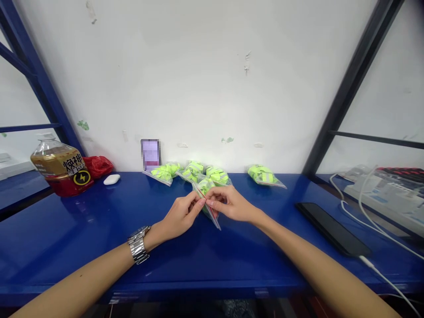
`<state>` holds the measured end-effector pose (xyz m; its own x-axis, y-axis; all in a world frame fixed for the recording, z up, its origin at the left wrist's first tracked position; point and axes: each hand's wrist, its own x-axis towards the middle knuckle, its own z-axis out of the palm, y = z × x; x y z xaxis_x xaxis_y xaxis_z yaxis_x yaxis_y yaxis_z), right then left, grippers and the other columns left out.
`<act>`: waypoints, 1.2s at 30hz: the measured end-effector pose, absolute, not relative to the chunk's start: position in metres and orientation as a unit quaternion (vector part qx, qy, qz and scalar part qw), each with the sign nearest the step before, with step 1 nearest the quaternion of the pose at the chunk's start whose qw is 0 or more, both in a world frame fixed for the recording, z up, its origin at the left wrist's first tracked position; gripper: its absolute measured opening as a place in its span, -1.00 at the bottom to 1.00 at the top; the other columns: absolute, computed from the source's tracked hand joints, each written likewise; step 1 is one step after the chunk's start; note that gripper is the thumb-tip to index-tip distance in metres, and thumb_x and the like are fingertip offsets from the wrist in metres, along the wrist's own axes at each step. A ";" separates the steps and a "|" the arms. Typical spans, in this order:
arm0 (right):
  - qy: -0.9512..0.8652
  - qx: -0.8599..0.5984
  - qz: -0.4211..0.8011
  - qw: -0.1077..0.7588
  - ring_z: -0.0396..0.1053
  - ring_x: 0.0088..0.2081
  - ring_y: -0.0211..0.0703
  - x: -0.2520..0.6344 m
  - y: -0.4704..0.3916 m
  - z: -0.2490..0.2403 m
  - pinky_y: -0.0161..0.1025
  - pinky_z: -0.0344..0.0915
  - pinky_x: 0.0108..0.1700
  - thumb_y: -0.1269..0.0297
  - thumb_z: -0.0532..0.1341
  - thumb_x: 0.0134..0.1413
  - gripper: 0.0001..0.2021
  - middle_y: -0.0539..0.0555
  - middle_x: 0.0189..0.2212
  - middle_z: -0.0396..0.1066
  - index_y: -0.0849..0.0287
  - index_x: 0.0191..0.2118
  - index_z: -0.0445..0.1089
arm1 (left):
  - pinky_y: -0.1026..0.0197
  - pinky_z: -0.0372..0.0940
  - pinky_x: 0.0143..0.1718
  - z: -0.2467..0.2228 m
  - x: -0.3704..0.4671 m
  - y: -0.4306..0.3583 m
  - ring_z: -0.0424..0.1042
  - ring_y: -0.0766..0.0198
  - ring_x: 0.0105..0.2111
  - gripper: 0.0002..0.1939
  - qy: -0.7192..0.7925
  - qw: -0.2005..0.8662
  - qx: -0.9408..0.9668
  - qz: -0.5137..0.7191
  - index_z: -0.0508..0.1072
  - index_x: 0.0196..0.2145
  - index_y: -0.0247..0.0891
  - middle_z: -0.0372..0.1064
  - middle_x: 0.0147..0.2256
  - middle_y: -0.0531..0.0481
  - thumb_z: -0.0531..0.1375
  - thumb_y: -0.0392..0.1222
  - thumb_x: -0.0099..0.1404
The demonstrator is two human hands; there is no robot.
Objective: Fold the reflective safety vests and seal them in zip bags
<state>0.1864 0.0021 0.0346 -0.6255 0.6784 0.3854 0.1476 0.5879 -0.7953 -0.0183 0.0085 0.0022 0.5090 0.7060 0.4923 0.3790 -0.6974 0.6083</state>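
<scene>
Both hands meet at the red-lined zip edge of a clear zip-lock bag [211, 213], tilted above the blue table. My left hand [183, 213] pinches the edge between thumb and forefinger, a metal watch on its wrist. Right beside it, my right hand [232, 203] is closed on the same edge, fingertips nearly touching the left thumb. Bright yellow-green fabric with pale grey strips shows inside the bag, partly hidden by the fingers. Just behind lie similar filled bags [194, 170], and one more bag [263, 174] sits apart on the right.
A large drink bottle [61, 165], a red plastic bag [97, 166] and a white case [111, 179] stand at left. A phone with a lit screen [151, 154] leans on the wall. At right lie a black phone [333, 227] on a white cable and a blue-white box [387, 198].
</scene>
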 end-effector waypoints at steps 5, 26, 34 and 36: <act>-0.821 -0.235 0.386 0.349 0.40 -0.52 -0.24 0.189 0.006 0.033 -0.33 0.29 -0.44 0.20 0.15 0.20 -0.80 0.01 -0.56 0.39 0.25 -0.28 0.38 | 0.33 0.08 -0.53 0.001 -0.016 0.007 0.19 0.41 -0.59 -0.72 0.326 0.222 0.842 0.367 0.27 -0.36 -0.26 0.23 -0.56 0.13 0.00 -0.03 0.42; -0.839 -0.299 0.312 0.330 0.43 -0.57 -0.25 0.180 -0.005 0.033 -0.40 0.29 -0.53 0.53 0.14 -0.09 -0.89 -0.01 -0.61 0.43 0.22 -0.43 0.36 | 0.30 0.14 -0.43 0.005 -0.023 0.005 0.26 0.37 -0.56 -0.71 0.286 0.160 0.903 0.279 0.26 -0.37 -0.24 0.32 -0.51 0.08 -0.12 -0.17 0.47; -0.835 -0.325 0.099 0.434 0.25 -0.65 -0.33 0.187 0.001 0.034 -0.38 0.19 -0.55 0.49 0.11 -0.23 -0.91 -0.07 -0.70 0.29 0.18 -0.60 0.26 | 0.26 0.16 -0.40 0.007 -0.025 0.006 0.29 0.33 -0.55 -0.78 0.313 0.130 0.893 0.297 0.20 -0.36 -0.21 0.30 -0.53 0.09 -0.13 -0.21 0.44; -0.825 -0.338 0.111 0.439 0.27 -0.64 -0.32 0.194 0.002 0.037 -0.37 0.21 -0.55 0.49 0.12 -0.21 -0.91 -0.07 -0.70 0.30 0.17 -0.59 0.27 | 0.27 0.15 -0.43 0.007 -0.026 0.008 0.28 0.34 -0.56 -0.79 0.332 0.130 0.880 0.314 0.21 -0.34 -0.22 0.29 -0.55 0.11 -0.12 -0.20 0.44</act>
<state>0.1940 0.0016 0.0374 -0.3859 0.6550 0.6497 0.4599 0.7471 -0.4800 -0.0263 0.0077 0.0071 0.5823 0.6660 0.4663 0.5027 -0.7457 0.4373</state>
